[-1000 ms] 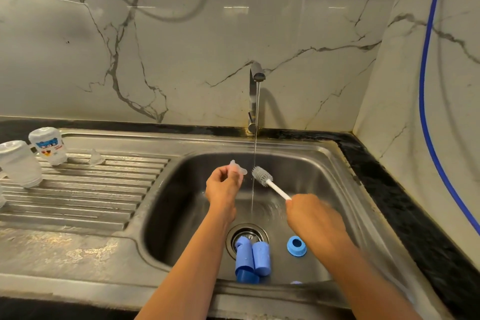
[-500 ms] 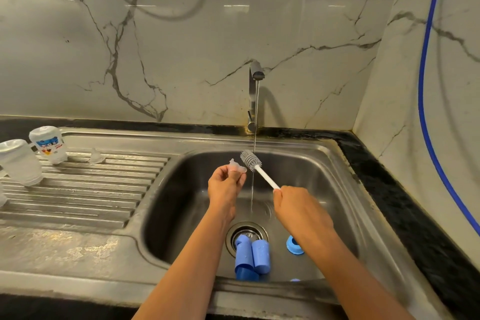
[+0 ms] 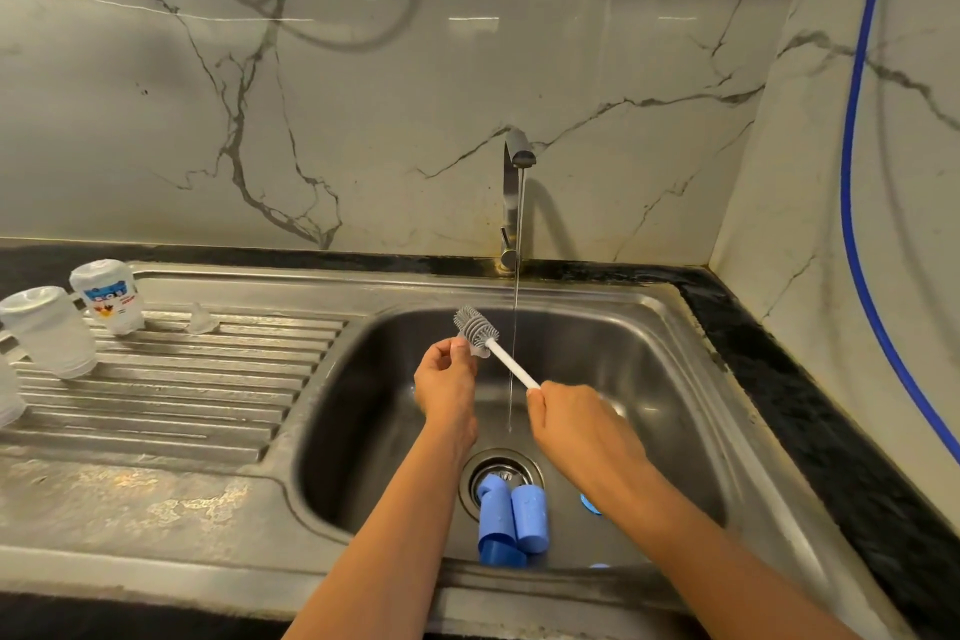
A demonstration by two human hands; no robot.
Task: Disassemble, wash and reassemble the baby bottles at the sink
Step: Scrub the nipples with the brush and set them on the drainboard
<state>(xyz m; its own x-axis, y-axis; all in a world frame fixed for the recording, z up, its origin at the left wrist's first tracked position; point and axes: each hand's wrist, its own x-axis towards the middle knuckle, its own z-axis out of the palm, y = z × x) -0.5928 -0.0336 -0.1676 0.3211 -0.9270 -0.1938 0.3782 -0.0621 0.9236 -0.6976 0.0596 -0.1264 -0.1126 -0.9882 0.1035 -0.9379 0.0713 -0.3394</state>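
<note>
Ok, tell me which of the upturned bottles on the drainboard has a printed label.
The bottle with the blue cartoon print, standing farther back, nearest the sink's rear rim. The plain frosted bottle in front and left of it shows no print.

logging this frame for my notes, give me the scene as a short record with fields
left hand: left hand pinches a small clear teat over the basin
right hand: right hand grips the white handle of the brush
brush head: against the teat, left of the water stream
tap: tap running a thin stream
sink basin: two blue sleeves by the drain, a blue ring partly hidden behind the right arm
draining board: upturned clear bottles, another clear teat
</note>
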